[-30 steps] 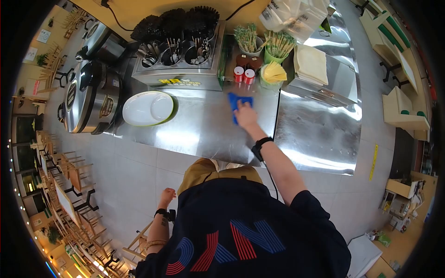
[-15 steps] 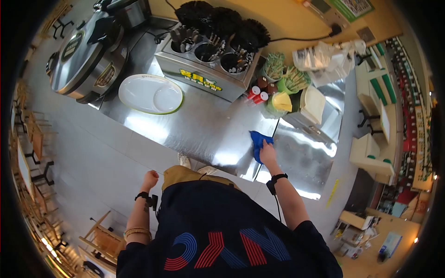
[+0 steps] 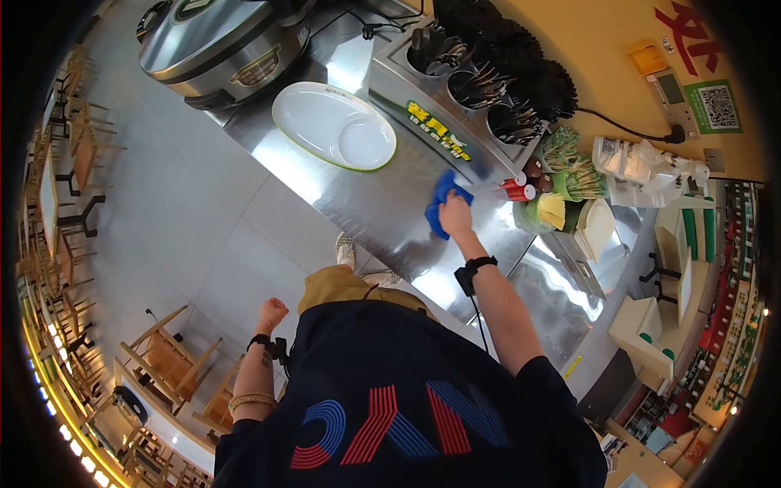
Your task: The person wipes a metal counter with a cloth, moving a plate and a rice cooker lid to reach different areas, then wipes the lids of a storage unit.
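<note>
My right hand [image 3: 455,215] grips a blue cloth [image 3: 440,199] and presses it on the shiny steel counter [image 3: 390,213], just in front of the cutlery holder [image 3: 439,130]. Part of the cloth spreads out past the fingers. My left hand [image 3: 273,311] hangs at my side, away from the counter, its fingers curled with nothing visible in them. A white oval dish [image 3: 313,122] with a green edge and a round section lies on the counter, left of the cloth.
A large steel cooker [image 3: 228,49] stands at the counter's left end. Right of the cutlery holder are red-capped bottles [image 3: 521,192], cups of wrapped sticks [image 3: 582,183], yellow slips [image 3: 551,210] and a plastic bag [image 3: 651,171]. Wooden chairs [image 3: 167,354] stand on the floor behind.
My right hand has moved the blue cloth along the counter, from near the seam toward the cutlery holder and the dish. The view has turned; my left hand stays low and curled.
</note>
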Demonstrator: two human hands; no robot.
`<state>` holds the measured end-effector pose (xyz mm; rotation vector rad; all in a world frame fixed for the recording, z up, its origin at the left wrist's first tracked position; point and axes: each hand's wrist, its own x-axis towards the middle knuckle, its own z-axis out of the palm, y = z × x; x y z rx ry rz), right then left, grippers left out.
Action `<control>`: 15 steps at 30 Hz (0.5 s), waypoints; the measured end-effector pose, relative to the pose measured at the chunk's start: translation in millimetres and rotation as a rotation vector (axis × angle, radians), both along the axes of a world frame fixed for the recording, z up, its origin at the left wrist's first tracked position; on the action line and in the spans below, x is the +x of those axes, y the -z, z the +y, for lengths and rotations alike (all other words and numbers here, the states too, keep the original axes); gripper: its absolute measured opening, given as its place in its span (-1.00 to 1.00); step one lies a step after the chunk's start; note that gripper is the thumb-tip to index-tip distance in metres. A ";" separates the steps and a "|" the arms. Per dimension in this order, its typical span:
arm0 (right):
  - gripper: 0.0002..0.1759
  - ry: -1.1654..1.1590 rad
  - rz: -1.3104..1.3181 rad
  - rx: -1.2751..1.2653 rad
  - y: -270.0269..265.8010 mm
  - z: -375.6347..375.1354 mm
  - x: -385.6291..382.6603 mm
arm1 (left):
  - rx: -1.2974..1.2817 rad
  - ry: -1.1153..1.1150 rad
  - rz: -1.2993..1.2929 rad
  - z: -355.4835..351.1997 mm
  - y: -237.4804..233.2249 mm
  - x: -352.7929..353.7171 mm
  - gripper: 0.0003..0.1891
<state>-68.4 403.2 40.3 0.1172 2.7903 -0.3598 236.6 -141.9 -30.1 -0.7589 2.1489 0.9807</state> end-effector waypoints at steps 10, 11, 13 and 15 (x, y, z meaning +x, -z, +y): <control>-0.30 -0.403 0.009 -0.202 -36.5 -33.7 148.9 | 0.105 -0.121 -0.005 -8.0 36.0 -25.2 -0.78; -0.30 -0.394 0.014 -0.207 -40.2 -21.4 160.0 | 0.099 -0.083 0.063 -6.1 39.1 -39.3 -0.78; -0.28 -0.421 -0.093 -0.164 -45.8 -3.8 174.2 | 0.102 -0.042 0.099 1.9 31.3 -71.8 -0.77; -0.28 -0.425 -0.073 -0.165 -43.1 -6.7 170.6 | 0.105 -0.004 0.131 17.6 13.9 -102.8 -0.76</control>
